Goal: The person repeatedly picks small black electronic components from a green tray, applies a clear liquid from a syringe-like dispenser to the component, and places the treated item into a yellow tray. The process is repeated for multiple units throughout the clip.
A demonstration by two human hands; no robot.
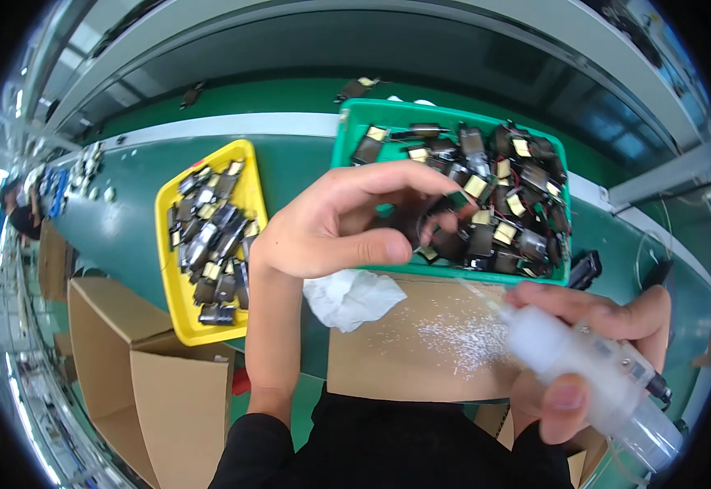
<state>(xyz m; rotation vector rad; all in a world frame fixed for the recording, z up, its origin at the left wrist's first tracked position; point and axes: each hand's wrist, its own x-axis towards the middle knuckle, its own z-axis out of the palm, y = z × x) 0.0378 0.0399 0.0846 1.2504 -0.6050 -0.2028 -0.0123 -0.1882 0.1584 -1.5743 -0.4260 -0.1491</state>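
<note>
My left hand [331, 220] is raised over the near left side of a green bin [343, 143], its fingers curled around a small dark part [404, 218] that is blurred and partly hidden. In my right hand [600, 326] is a translucent white dispensing bottle [571, 367], gripped around its body. Its thin nozzle points up and left, apart from the dark part. Under the nozzle, white specks [461, 338] lie scattered on a flat cardboard sheet [372, 367]. A crumpled white tissue [351, 297] rests at the sheet's far left corner.
The green bin holds many dark parts with pale yellow labels [505, 234]. A yellow tray [168, 269] of similar parts stands to the left. An opened cardboard box [176, 399] sits at the lower left. Beyond the bin lies a loose part [357, 88]. Another person [23, 210] is far left.
</note>
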